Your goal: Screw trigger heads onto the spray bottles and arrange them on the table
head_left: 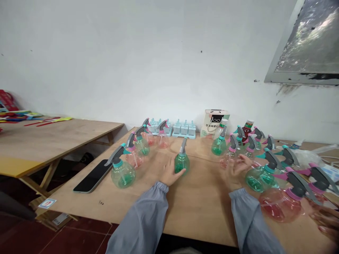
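My left hand (pixel 171 172) curls round the left side of a green spray bottle (pixel 182 163), thumb across its front; the bottle stands upright mid-table with its grey trigger head on top. My right hand (pixel 236 167) is raised over the right side of the table, fingers apart and partly bent, with nothing seen in them. Just behind it is a pink spray bottle (pixel 226 158), partly covered by the hand. To its right sits a larger-looking green spray bottle (pixel 261 179) with a teal nozzle.
More pink and green spray bottles stand left, including a green one (pixel 123 175) beside a phone (pixel 92 178). Light-blue moulds (pixel 184 129) and a paper bag (pixel 212 125) line the wall. At right, another person's hand (pixel 327 220) is near a pink bottle (pixel 280 204).
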Demonstrator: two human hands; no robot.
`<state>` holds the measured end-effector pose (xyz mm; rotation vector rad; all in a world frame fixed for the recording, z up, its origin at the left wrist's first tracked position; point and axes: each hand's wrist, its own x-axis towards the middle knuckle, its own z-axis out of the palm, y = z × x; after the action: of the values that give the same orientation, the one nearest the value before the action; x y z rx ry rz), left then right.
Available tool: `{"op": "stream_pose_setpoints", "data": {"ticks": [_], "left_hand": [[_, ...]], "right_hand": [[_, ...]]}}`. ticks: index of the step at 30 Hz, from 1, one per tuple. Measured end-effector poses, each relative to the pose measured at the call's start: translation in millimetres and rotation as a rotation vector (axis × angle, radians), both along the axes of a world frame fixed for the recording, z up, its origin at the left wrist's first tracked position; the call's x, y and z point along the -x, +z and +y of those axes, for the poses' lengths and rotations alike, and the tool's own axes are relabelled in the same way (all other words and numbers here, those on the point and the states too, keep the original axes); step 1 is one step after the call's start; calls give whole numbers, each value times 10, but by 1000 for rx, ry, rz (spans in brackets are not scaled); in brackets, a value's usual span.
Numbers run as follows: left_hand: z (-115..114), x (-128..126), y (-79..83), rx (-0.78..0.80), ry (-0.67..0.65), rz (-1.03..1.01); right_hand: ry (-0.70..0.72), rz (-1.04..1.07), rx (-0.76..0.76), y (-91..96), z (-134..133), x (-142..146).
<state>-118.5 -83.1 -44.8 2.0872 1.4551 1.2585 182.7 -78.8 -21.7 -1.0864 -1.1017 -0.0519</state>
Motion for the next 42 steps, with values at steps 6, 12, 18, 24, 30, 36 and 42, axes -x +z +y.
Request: {"op": "stream_pose_setpoints", "data": {"ticks": [6,12,18,24,30,36,42], "left_hand": [[-194,-149,38,42,-346,105],[253,134,185,-183,-76,-140],[1049,569,698,59,354,95],[1244,539,757,90,375,260],[631,350,468,-8,280,410],[-18,78,116,-233,194,505],[-114,45,0,-281,160,408]], "right_hand": [[474,-58,94,-53,-71,800],[649,31,196,-82,-22,888],[523,-120,193,-217,80,783],[619,8,206,-81,58,657],[875,314,265,111,-157,585],[1007,377,238,187,-290,586],[1133,456,238,190,-252,655]]}}
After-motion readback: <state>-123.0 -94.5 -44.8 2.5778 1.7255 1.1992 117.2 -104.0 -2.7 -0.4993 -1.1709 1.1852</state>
